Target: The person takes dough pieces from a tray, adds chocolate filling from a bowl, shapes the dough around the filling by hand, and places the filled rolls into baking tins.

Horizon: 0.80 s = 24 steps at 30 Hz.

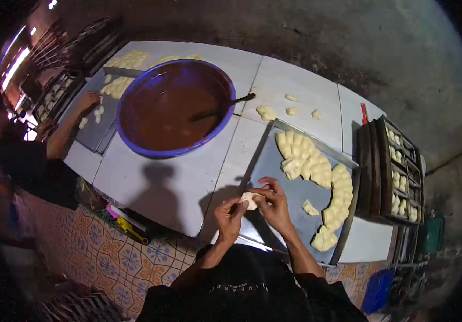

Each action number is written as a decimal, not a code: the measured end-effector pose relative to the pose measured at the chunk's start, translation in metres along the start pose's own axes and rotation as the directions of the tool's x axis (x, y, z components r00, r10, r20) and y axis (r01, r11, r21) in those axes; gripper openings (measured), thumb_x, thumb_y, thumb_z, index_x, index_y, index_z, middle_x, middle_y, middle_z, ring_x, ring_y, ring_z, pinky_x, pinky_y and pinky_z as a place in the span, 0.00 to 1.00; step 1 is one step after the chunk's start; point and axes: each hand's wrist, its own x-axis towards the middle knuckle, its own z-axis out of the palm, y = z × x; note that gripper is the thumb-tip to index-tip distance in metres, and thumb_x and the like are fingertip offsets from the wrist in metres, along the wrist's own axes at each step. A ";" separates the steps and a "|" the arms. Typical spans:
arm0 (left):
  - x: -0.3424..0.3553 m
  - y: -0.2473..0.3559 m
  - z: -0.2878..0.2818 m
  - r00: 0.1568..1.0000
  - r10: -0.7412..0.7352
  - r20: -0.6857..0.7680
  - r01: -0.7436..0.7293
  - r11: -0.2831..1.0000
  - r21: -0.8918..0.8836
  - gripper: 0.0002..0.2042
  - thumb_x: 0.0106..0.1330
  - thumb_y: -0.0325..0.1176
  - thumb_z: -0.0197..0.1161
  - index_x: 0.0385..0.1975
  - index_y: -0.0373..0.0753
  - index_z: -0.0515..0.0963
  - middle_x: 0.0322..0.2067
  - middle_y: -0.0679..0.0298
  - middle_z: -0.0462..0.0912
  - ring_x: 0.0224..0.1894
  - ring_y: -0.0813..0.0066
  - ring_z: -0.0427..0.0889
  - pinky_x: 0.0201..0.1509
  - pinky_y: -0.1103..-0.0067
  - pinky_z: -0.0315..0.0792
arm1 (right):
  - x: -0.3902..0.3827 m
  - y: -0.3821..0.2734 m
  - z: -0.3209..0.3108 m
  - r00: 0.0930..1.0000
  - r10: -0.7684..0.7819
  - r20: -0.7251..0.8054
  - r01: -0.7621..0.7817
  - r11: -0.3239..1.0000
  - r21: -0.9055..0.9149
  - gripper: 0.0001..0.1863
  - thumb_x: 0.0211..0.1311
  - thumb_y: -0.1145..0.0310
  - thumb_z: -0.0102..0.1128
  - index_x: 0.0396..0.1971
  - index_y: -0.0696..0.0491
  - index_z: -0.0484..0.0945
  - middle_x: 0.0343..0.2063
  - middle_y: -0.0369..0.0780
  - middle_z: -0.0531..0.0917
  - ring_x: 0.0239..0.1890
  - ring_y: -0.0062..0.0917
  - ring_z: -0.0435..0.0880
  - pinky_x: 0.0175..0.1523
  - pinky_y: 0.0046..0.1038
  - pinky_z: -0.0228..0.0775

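Observation:
A small piece of pale dough (250, 200) is pinched between my two hands over the near edge of the table. My left hand (228, 219) grips it from the left, thumb and fingers pressed on it. From the right, my right hand (275, 204) holds the other side, with some fingers raised. Just right of my hands lies a grey metal tray (279, 214). A curved band of joined dough pieces (339, 196) runs along its far and right side, with a loose dough lump (310, 207) inside the curve.
A blue-rimmed basin (125, 140) of brown filling, with a dark-handled utensil (244, 99), stands left of centre. Dough scraps (266, 112) lie behind the tray. Stacked moulds (403, 177) with dough stand at right. At left, a co-worker's hand (88, 101) works over another tray (92, 129).

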 end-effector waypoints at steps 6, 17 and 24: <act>0.013 0.004 0.003 0.796 -0.455 0.400 0.594 0.458 -0.661 0.20 0.59 0.39 0.67 0.47 0.33 0.77 0.46 0.60 0.79 0.43 0.74 0.78 0.48 0.76 0.72 | 0.011 0.010 0.024 0.946 -0.298 0.127 0.286 0.953 0.102 0.25 0.60 0.48 0.57 0.47 0.54 0.78 0.61 0.45 0.65 0.63 0.38 0.62 0.63 0.39 0.55; 0.256 0.056 -0.079 0.927 -0.195 0.321 0.044 0.905 0.423 0.44 0.65 0.68 0.35 0.61 0.28 0.63 0.58 0.47 0.70 0.58 0.65 0.72 0.61 0.72 0.65 | 0.034 0.025 0.017 0.976 -0.002 0.216 -0.120 0.827 0.549 0.62 0.45 0.34 0.66 0.71 0.35 0.32 0.67 0.39 0.52 0.58 0.28 0.64 0.52 0.32 0.68; 0.316 0.040 -0.095 0.723 -0.682 0.110 0.282 0.437 0.854 0.44 0.64 0.70 0.29 0.54 0.30 0.71 0.29 0.47 0.81 0.31 0.53 0.81 0.41 0.57 0.71 | 0.022 0.052 0.024 0.991 0.025 0.132 -0.104 0.767 0.633 0.55 0.55 0.48 0.65 0.71 0.46 0.35 0.66 0.44 0.56 0.56 0.30 0.65 0.53 0.30 0.68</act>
